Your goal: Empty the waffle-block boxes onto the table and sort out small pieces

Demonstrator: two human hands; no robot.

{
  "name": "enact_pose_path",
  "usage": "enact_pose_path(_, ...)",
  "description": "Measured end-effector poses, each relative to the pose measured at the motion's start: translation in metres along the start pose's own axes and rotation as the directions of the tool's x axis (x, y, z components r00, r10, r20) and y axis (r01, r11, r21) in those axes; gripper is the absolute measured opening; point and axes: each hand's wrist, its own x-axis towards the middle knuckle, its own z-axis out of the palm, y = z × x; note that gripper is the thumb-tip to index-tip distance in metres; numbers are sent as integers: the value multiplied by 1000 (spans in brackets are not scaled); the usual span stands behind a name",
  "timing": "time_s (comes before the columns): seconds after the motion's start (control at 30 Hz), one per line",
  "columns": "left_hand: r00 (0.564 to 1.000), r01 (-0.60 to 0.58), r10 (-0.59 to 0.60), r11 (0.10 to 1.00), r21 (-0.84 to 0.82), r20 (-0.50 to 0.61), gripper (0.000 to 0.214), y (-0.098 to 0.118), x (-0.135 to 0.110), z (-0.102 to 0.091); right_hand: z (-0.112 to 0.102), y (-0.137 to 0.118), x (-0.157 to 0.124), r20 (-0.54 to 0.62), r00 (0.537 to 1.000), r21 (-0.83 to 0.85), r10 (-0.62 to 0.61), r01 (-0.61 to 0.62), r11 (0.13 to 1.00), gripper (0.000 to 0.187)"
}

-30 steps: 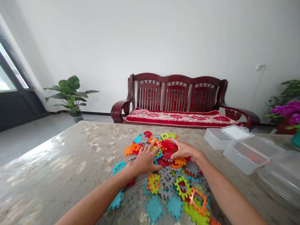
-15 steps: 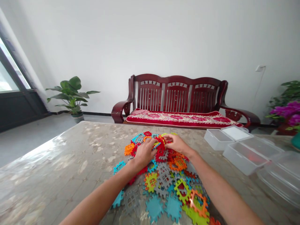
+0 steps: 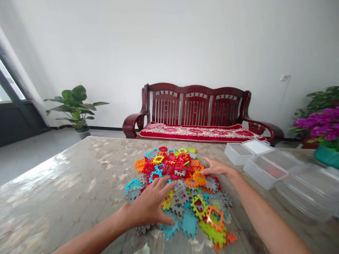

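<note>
A heap of flat plastic interlocking tiles (image 3: pixel 182 183) in red, orange, green, blue and grey lies in the middle of the marble-patterned table (image 3: pixel 79 183). My left hand (image 3: pixel 150 204) rests on the near left part of the heap, fingers spread and pointing right, with nothing in it. My right hand (image 3: pixel 218 168) lies at the heap's right edge, fingers stretched toward an orange tile (image 3: pixel 197 179), holding nothing.
Clear plastic boxes (image 3: pixel 261 165) with lids stand on the table's right side. Beyond the table is a dark red wooden bench (image 3: pixel 196 113) with a red cushion. A potted plant (image 3: pixel 75 106) stands at the left wall, and purple flowers (image 3: pixel 320 127) at the right.
Both hands have come back from the far middle of the heap. The left hand moved toward me and spread flat; the right hand slid to the right edge. The tiles lie more spread out.
</note>
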Motion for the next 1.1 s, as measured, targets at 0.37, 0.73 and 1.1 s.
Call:
enact_pose_path(0.37,997,76,-79,972,222,7,86,8,14,24,29,-12,10,53,991,-67,-126,129,989,97)
enact_pose_path(0.73,996,87,-76,957,277,-50,56,20,37,22,46,-30,2,49,997,428,-65,38,903,89)
enact_pose_path(1.1,993,108,-80,916,388,-87,41,29,66,21,62,-33,4,-167,986,477,28,56,877,58)
